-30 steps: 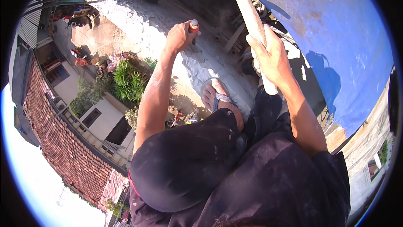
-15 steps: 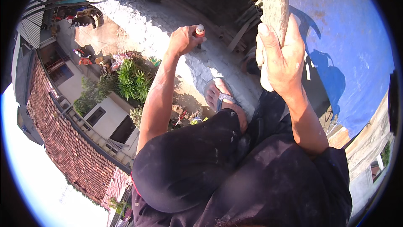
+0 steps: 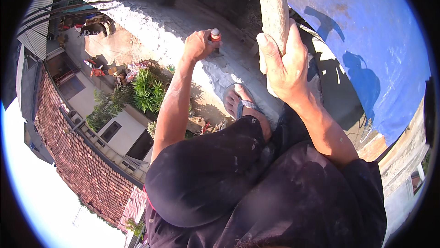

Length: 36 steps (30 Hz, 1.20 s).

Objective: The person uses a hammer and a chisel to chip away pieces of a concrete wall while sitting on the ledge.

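Observation:
My left hand is wrapped round a chisel with a red-orange grip and a pale, rounded striking end. It stands nearly upright on top of a rough whitish wall, and its lower end is mostly hidden by the hand. Raised to the right, my right hand grips the thick wooden handle of a hammer. The hammer's head lies beyond the upper edge of the picture, though its shadow falls on the blue sheet.
My sandalled foot stands on the wall top close to the chisel. Left of the wall, the ground drops to a yard with plants and a tiled roof. A blue sheet spreads on the right; dark space lies beyond the wall.
My right hand has shifted left with the hammer, bringing its handle nearer the chisel side. My left hand and the chisel have stayed almost in place.

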Each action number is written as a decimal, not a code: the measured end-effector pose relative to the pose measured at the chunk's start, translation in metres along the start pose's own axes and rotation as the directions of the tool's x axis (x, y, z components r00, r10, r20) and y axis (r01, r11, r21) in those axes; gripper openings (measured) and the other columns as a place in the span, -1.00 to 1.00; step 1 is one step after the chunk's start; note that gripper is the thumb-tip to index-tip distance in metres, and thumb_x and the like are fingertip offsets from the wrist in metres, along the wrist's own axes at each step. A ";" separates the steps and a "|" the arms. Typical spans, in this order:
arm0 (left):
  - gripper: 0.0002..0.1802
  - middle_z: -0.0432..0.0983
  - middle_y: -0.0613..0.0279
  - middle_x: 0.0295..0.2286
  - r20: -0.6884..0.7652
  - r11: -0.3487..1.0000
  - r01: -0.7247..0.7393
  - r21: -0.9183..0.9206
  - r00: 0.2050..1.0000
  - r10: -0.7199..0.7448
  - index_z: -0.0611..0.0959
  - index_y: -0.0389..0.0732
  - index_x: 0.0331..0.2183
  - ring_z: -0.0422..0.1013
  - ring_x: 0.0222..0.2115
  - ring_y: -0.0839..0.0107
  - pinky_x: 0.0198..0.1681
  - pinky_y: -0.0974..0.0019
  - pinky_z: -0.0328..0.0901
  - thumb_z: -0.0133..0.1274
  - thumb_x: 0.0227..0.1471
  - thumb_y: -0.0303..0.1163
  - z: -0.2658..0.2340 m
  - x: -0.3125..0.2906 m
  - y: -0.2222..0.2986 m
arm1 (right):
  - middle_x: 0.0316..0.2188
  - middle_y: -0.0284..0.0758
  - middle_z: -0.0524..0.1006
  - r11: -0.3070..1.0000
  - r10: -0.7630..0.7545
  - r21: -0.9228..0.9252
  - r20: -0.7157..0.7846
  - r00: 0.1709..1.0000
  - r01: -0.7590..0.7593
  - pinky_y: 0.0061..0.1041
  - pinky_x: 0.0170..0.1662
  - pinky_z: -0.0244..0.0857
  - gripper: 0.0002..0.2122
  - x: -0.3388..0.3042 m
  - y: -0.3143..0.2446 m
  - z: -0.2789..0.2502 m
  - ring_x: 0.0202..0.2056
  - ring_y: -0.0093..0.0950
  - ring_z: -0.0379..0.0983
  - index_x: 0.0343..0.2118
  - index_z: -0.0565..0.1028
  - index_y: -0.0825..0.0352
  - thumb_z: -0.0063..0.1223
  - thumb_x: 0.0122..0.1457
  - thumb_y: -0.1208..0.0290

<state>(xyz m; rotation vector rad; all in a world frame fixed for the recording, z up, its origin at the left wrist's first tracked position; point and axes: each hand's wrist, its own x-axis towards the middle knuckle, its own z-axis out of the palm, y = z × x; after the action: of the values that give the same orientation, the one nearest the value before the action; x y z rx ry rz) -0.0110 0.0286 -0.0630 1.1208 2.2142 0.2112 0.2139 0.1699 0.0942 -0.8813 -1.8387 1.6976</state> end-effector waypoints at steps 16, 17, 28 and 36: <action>-0.54 0.71 0.04 -0.31 0.001 1.000 0.000 -0.002 1.000 0.000 0.76 -0.02 -0.15 0.62 -0.20 0.07 -0.06 0.06 0.44 0.34 -0.09 -0.02 0.002 0.004 0.004 | -0.56 -0.11 0.49 0.993 -0.096 0.057 -0.111 0.989 0.102 -0.35 -0.48 0.34 -0.73 -0.016 0.035 0.018 -0.54 -0.12 0.54 -0.14 0.33 0.42 0.13 0.36 0.34; -0.50 0.71 0.03 -0.31 0.004 1.000 -0.009 -0.013 1.000 0.009 0.75 -0.02 -0.11 0.62 -0.20 0.07 -0.06 0.07 0.45 0.36 -0.09 -0.01 0.002 0.003 0.003 | -0.56 -0.04 0.51 0.972 -0.164 -0.171 -0.021 0.986 0.158 -0.23 -0.47 0.37 -0.72 -0.025 0.051 0.016 -0.49 -0.01 0.58 -0.13 0.32 0.45 0.11 0.35 0.33; -0.49 0.72 0.08 -0.35 -0.041 0.998 -0.018 0.067 0.999 0.021 0.77 0.02 -0.11 0.63 -0.24 0.09 -0.08 0.08 0.46 0.39 -0.11 0.02 0.006 -0.004 0.002 | -0.62 -0.21 0.46 0.998 0.002 0.066 -0.025 1.000 0.000 -0.39 -0.51 0.33 -0.75 -0.011 -0.006 -0.002 -0.61 -0.34 0.52 -0.18 0.35 0.44 0.15 0.35 0.36; -0.51 0.70 0.04 -0.37 -0.038 0.983 -0.082 0.162 0.995 0.090 0.76 0.02 -0.12 0.62 -0.27 0.05 -0.13 0.05 0.48 0.36 -0.08 0.04 0.004 0.002 0.004 | -0.48 0.20 0.55 0.878 0.312 -0.456 0.319 0.895 -0.144 0.05 -0.35 0.37 -0.69 -0.033 0.082 -0.011 -0.32 0.20 0.55 -0.21 0.33 0.48 0.07 0.35 0.27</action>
<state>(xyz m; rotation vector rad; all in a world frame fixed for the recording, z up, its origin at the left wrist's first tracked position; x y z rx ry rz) -0.0070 0.0322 -0.0660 1.3120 2.2570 0.0970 0.2549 0.1545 0.0163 -1.0274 -2.5274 1.7360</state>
